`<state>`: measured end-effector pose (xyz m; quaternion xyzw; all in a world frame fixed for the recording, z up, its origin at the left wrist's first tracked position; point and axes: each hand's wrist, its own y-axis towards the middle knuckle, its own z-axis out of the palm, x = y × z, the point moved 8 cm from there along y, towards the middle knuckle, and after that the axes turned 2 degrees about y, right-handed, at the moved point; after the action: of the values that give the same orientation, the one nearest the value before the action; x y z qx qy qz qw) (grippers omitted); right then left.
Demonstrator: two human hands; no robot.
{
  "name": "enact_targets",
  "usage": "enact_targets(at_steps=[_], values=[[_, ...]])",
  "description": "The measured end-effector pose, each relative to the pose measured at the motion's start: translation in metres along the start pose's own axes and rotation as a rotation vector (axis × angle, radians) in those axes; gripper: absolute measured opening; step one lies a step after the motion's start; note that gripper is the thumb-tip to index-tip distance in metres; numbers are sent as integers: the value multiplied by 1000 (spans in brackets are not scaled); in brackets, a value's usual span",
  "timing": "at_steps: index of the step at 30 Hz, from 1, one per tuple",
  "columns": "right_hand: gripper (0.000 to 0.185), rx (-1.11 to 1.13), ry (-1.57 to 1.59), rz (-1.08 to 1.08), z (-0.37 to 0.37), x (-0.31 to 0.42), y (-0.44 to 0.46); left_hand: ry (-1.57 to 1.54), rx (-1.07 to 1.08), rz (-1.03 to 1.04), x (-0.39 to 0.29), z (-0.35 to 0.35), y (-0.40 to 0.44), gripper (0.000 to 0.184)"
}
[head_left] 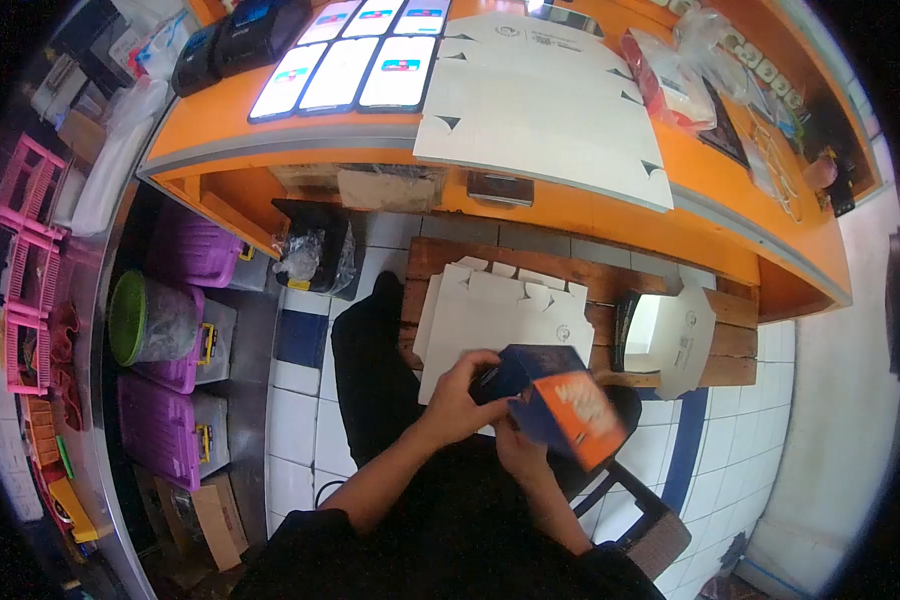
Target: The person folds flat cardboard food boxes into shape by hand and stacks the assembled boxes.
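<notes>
Over my lap I hold a dark blue and orange cardboard box [582,412] with white lettering, which is tilted and blurred on its orange side. My left hand [458,402] grips the box's left edge, fingers on its dark blue part. At the lower edge is my right hand [520,450], closed against the box, its fingers partly hidden behind it. Just beyond my hands, flat white cardboard box blanks [500,312] lie stacked on a wooden bench [610,270]. On the bench's right, another white blank [682,335] lies beside a dark-sided piece.
An orange counter [370,130] stands ahead, bearing several lit phones [395,72], a large white cardboard sheet [545,110] and plastic-wrapped packs [665,75]. Purple-lidded bins [160,430] and a green basket [130,318] sit at left. A chair [645,530] is at lower right.
</notes>
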<state>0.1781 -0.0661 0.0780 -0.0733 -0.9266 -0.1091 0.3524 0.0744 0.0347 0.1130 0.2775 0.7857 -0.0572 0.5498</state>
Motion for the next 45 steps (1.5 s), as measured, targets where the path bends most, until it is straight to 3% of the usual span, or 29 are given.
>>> enact_targets(at_steps=[1, 2, 3, 4, 6, 8, 10, 12, 14, 16, 17, 19, 23, 27, 28, 30, 31, 33, 35, 36, 37, 39, 40, 42, 45], values=[[40, 106, 245, 44, 9, -6, -2, -311, 58, -302, 27, 9, -5, 49], [43, 209, 489, 87, 17, -8, -4, -312, 61, -300, 32, 8, -6, 49], [43, 205, 488, 90, 8, -2, -1, -434, 20, -416, 45, 5, -8, 52], [42, 260, 281, -19, -7, 20, 5, -554, -22, -534, 58, 4, -12, 55], [41, 299, -62, -199, -24, 44, 13, -596, -38, -564, 71, -1, -11, 53], [37, 295, -201, -204, -13, 18, -2, -614, -39, -639, 81, -5, -14, 52], [33, 290, -339, -209, -17, 2, -7, -644, 1, -599, 81, 0, -16, 53], [34, 144, -365, -164, -39, -11, -3, -675, 35, -560, 77, 4, -16, 55], [29, 20, -498, -47, -62, -46, -6, -762, 135, -678, 75, 16, -21, 58], [32, -116, -656, 63, -92, -85, -6, -722, 148, -656, 82, 20, -22, 59], [36, -77, -761, 156, -102, -111, -7, -682, 161, -635, 83, 22, -22, 60], [43, -223, -904, 147, -127, -136, -3, -666, 169, -636, 82, 24, -22, 58], [43, -117, -962, 327, -136, -219, 4, -607, 196, -637, 75, 29, -20, 55], [46, 72, -898, 464, -120, -250, 13, -608, 183, -612, 76, 28, -26, 54], [46, 72, -895, 459, -116, -248, 16, -601, 175, -622, 77, 27, -28, 52], [48, -277, -926, 260, -121, -211, 24, -593, 163, -634, 79, 23, -30, 50], [48, -276, -925, 258, -116, -199, 30, -581, 142, -655, 81, 20, -31, 48], [57, -240, -673, 160, -95, -171, 35, -570, 132, -684, 90, 19, -38, 45], [74, 99, -563, 178, -31, -166, 31, -492, 18, -608, 120, 18, -41, 48], [80, 212, -524, 45, 6, -148, 28, -251, -116, -522, 139, 15, -41, 47], [85, 325, -480, -91, 40, -126, 21, -253, -104, -517, 153, 23, -39, 47], [83, 483, -374, -116, 74, -89, 10, 450, -358, -454, 164, -4, -39, 52], [83, 480, -364, -129, 84, -85, 7, 463, -369, -453, 186, -3, -41, 52], [85, 557, -477, -73, 107, -86, 6, 116, -137, -713, 235, 15, -49, 64], [82, 645, -386, -34, 105, -95, 9, 337, -18, -792, 224, 25, -59, 76]])
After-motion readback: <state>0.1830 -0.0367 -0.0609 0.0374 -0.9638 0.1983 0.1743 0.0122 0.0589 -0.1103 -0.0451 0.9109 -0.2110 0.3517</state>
